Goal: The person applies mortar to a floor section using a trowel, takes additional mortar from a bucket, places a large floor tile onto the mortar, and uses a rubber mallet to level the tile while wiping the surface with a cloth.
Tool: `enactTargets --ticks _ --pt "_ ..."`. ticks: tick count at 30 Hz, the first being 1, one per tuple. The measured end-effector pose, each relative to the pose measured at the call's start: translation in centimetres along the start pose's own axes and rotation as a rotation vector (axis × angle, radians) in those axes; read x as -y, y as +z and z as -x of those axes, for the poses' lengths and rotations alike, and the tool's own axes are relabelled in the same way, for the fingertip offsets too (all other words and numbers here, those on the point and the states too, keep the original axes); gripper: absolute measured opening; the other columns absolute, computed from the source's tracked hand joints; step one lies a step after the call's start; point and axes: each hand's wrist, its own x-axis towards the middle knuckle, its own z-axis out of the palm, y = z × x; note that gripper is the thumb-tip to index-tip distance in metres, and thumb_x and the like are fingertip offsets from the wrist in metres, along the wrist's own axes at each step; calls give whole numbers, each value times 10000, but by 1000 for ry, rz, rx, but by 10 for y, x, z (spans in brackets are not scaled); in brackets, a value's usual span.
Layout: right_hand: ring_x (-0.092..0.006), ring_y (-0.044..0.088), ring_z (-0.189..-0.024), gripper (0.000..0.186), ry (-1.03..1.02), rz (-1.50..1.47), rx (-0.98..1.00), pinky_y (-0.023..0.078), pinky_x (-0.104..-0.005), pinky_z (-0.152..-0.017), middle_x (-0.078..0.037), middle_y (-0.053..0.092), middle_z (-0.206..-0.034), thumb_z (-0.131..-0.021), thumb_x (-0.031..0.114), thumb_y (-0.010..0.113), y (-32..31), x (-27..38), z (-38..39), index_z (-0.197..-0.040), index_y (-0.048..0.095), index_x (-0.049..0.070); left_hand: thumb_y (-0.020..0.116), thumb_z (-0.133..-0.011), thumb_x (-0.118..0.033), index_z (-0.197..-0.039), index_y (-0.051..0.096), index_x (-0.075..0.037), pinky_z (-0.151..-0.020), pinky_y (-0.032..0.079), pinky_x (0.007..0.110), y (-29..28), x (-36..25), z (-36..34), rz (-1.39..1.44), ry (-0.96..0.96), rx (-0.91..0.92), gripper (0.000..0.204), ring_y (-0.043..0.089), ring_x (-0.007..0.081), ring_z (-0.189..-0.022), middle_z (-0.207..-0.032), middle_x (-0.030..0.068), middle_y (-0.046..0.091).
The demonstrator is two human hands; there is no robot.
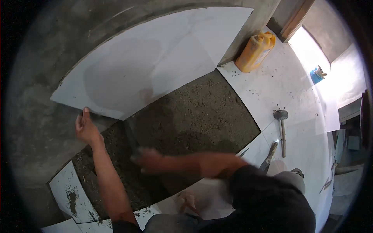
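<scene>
A large white tile [155,58] stands tilted against the wall on its long edge, at the far side of a bed of grey mortar [206,108]. My left hand [88,128] grips the tile's left edge near its lower corner, a finger lying over the front face. Over the left part of the mortar, my right hand [151,159] is smeared by motion. It is closed round something dark and narrow, too blurred to name.
White floor tiles [248,83] border the mortar. On the right lie a rubber mallet [281,116] and a trowel [270,157]. A yellow jerrycan [255,52] stands by the wall, a blue can [317,75] farther right. A mortar-smeared tile [70,190] is at left.
</scene>
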Motion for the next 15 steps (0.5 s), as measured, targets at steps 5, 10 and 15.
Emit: enactTargets --ticks 5,10,15 --pt "-298 574 -943 342 699 753 225 480 -442 -813 -153 526 -1080 -840 268 547 -183 -196 93 -1154 558 131 729 -792 -305 -1093 515 18 -856 399 306 5 49 7 62 -108 -101 491 517 186 -867 -860 44 530" --pt "-414 491 -1089 610 725 370 -1011 399 -428 -934 -258 529 -1132 -795 429 622 -294 -310 165 -1187 476 -15 716 -806 -289 -1141 504 47 -837 391 307 23 82 28 24 -155 -9 519 509 176 -867 -960 73 561" --pt "-385 533 -1060 653 644 141 -978 421 -430 -903 -243 566 -1107 -787 441 649 -303 -333 173 -1172 446 -46 745 -754 -381 -997 602 -18 -823 410 332 21 103 44 -91 -112 1 460 516 160 -804 -935 67 593"
